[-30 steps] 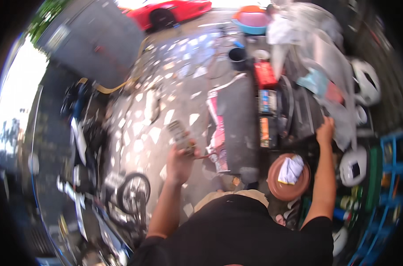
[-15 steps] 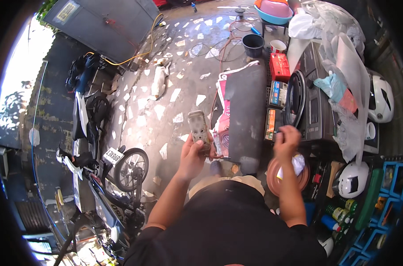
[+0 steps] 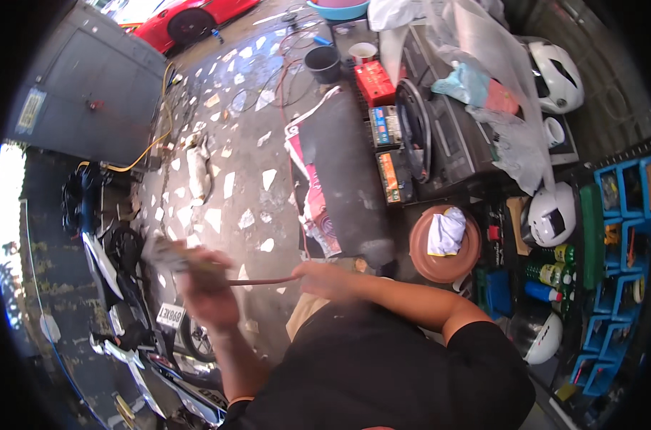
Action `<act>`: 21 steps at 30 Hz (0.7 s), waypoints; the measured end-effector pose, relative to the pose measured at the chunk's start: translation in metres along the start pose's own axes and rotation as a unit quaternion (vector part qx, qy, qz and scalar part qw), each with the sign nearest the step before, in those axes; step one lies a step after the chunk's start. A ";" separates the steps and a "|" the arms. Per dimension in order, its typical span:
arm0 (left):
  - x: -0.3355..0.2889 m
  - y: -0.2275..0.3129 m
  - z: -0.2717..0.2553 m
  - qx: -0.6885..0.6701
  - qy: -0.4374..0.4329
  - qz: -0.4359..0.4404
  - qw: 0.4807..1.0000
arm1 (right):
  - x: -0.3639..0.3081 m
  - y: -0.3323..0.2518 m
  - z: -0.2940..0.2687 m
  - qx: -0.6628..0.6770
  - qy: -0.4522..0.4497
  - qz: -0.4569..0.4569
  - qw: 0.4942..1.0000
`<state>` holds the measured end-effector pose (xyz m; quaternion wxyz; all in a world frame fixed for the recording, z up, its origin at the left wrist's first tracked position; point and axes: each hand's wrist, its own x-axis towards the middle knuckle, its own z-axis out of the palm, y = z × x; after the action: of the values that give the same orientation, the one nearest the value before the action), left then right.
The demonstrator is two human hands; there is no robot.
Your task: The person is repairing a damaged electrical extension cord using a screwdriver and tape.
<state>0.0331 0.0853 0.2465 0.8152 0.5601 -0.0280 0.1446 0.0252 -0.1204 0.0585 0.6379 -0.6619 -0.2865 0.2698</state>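
Note:
My left hand, blurred by motion, is closed around a worn grey-tan oblong piece, whose kind I cannot make out. From that hand a thin reddish-brown cord or tube runs straight across to my right hand. The right fingers are pinched at its near end, in front of my body, and also smeared. Both hands are in the air over the floor, left of a dark rolled-out mat with a pink printed sheet under its edge.
A white animal lies on the patchy concrete floor. Motorcycles stand at left, beside a grey metal cabinet. To the right are boxed batteries, a front-loading washer, a brown round lid with a white cloth, helmets and blue bins.
My view has turned right. The left hand has swung leftward with the oblong piece, which is now tilted sideways. My right hand has come across and grips the cord, which is now stretched between both hands.

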 end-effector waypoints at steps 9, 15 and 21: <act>0.044 0.170 -0.192 0.097 0.260 0.371 0.886 | 0.079 0.117 0.053 -0.092 0.039 0.078 0.992; 0.073 0.138 -0.315 -0.067 0.027 0.103 0.992 | 0.192 0.153 0.095 -0.265 -0.140 0.179 0.937; 0.179 0.029 -0.296 0.225 -0.199 0.137 0.944 | 0.166 0.269 0.120 -0.197 -0.085 0.198 0.957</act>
<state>0.1620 0.4039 0.2001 0.6178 0.7373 -0.2329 0.1431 0.0627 0.0766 -0.2138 0.4024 -0.7924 -0.2499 0.3843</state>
